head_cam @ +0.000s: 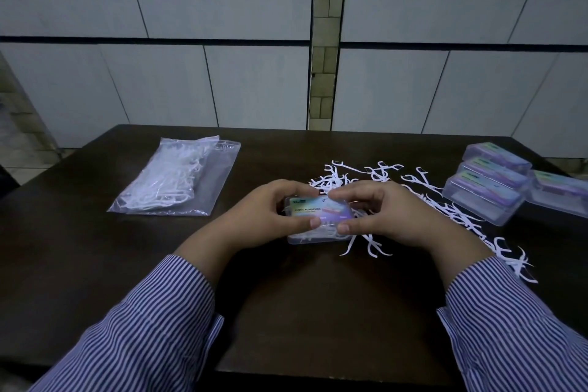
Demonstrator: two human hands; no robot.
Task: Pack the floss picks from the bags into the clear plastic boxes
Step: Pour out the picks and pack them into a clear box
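Evidently both grips, left hand (270,212) and right hand (380,213), pinch the filled clear box (318,221) to press its lid shut on the surface (302,296).

Dark table (286,296) — clear box (319,220) of floss picks gripped by left hand (254,216) and right hand (385,216); loose picks (445,207) scattered right; bag (175,177) left; 4 boxes (496,188) far right — striped sleeves (143,328).
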